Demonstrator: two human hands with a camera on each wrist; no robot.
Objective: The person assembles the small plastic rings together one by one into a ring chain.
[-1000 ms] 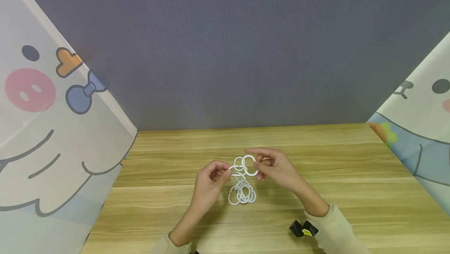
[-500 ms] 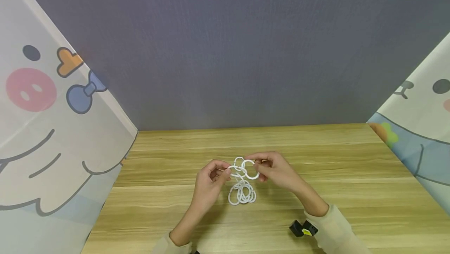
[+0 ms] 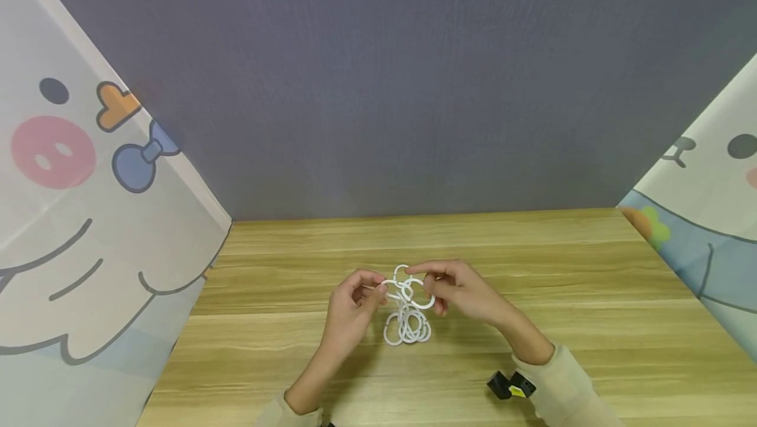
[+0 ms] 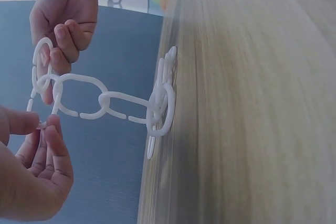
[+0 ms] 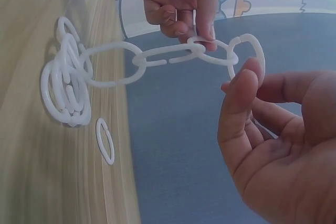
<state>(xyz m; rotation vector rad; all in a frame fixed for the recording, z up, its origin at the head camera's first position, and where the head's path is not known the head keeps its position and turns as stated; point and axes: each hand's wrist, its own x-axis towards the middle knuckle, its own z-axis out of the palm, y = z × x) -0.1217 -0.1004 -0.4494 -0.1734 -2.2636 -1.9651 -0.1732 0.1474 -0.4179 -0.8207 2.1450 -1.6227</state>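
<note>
My left hand (image 3: 351,309) pinches a white plastic C-shaped chain link (image 5: 218,62) between thumb and fingertips. My right hand (image 3: 464,289) pinches the end link (image 5: 261,59), which hooks through the left hand's link in the right wrist view. From the left hand's link, more links (image 4: 84,78) run down to a heap of joined white links (image 5: 73,119) on the table. Gaps show in several of the links. One loose link (image 5: 100,137) lies on the table apart from the heap, just beyond the hands in the head view.
The wooden table (image 3: 266,269) spreads around the hands and meets a grey-blue panel (image 3: 414,85) at its back. Panels with cartoon animals stand at the left (image 3: 71,230) and right (image 3: 710,184). A small black device (image 3: 510,385) sits at the right sleeve.
My right hand has come toward me and slightly left with its link, which now overlaps the left hand's link more in the head view. The left hand has barely moved.
</note>
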